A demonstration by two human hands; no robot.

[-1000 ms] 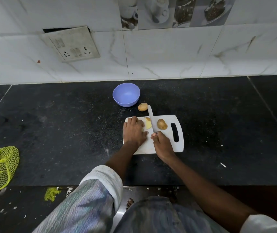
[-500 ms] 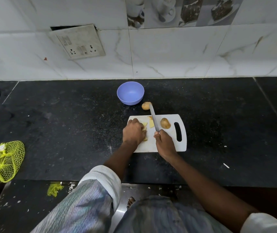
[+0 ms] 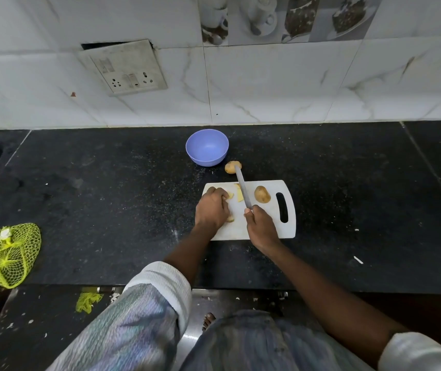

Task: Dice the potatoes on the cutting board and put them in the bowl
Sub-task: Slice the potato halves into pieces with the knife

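A white cutting board [image 3: 264, 223] lies on the black counter. My left hand [image 3: 212, 207] is curled over cut potato pieces [image 3: 230, 195] at the board's left side; most of them are hidden under it. A yellow slice [image 3: 240, 195] lies just right of that hand. My right hand [image 3: 260, 224] grips the handle of a knife [image 3: 243, 190], whose blade points away over the board. A whole potato [image 3: 262, 194] sits right of the blade. Another potato [image 3: 232, 167] rests on the counter beyond the board. The blue bowl [image 3: 207, 147] stands behind it and looks empty.
A yellow mesh bag [image 3: 6, 254] lies at the counter's left front edge. A white tiled wall with a switch plate [image 3: 124, 68] rises behind the bowl. The board's handle slot [image 3: 283, 207] faces right. A small white scrap [image 3: 358, 260] lies on the counter to the right.
My left hand has curled and gathered the cut pieces toward the board's left. The knife has drawn back slightly from the slices, its blade still pointing away.
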